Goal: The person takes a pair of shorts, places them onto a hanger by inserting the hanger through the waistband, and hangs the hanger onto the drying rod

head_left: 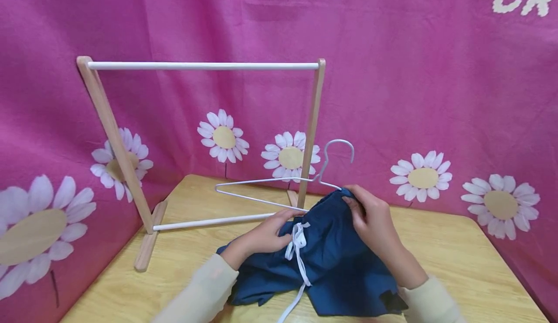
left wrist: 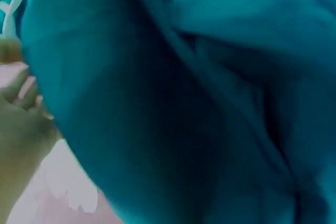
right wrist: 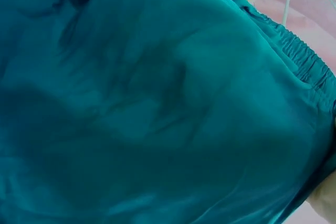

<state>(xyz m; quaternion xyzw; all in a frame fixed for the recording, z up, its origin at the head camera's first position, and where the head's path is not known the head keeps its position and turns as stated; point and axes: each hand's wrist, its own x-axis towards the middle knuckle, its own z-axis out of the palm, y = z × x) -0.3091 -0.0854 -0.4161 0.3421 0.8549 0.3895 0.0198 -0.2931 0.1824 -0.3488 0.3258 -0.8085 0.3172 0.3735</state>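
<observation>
Navy shorts (head_left: 344, 265) with a gathered waistband (right wrist: 302, 51) and a white drawstring (head_left: 299, 238) are raised at the waist, their legs draping low over the table. My right hand (head_left: 378, 219) pinches the waistband's right end, thumb in front, right where one shoulder of a white wire hanger (head_left: 261, 181) goes into the waist. At the waistband's left part, beside the drawstring bow, my left hand (head_left: 270, 233) grips the cloth between thumb and fingers. The hanger's left end sticks out bare, hook upward. Blue-green-looking fabric (left wrist: 131, 103) fills most of both wrist views.
A rack with wooden side posts (head_left: 115, 144) and a white top rail (head_left: 205, 65) stands at the back left of the wooden table (head_left: 462, 265). Its lower white bar (head_left: 213, 222) runs behind my left hand. A pink curtain (head_left: 392, 71) with daisies hangs behind.
</observation>
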